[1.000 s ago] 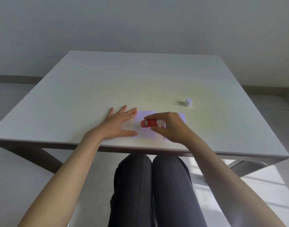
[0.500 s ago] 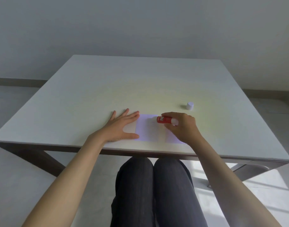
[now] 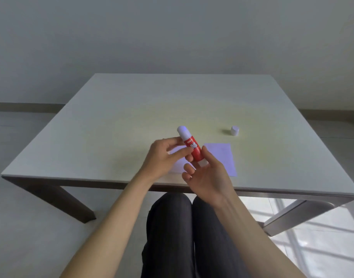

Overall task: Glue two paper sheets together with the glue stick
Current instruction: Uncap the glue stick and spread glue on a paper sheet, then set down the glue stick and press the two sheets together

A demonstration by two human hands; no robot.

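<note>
A red glue stick (image 3: 192, 146) with white glue showing at its top is held nearly upright above the table, tilted a little left. My left hand (image 3: 164, 157) pinches its red body from the left. My right hand (image 3: 207, 174) holds its white base from below and the right. One pale lilac paper sheet (image 3: 222, 157) lies flat on the table behind my right hand. A second lilac sheet (image 3: 177, 166) lies to its left, mostly hidden by both hands. The glue stick's white cap (image 3: 234, 130) stands alone on the table, farther back on the right.
The white square table (image 3: 112, 127) has its near edge just past my hands. My knees in dark trousers (image 3: 178, 227) sit under that edge. A plain wall stands behind the table.
Both hands have lifted off the paper. The glue stick went from lying low over the sheets to upright above them, and my left hand left the table and took hold of its body.
</note>
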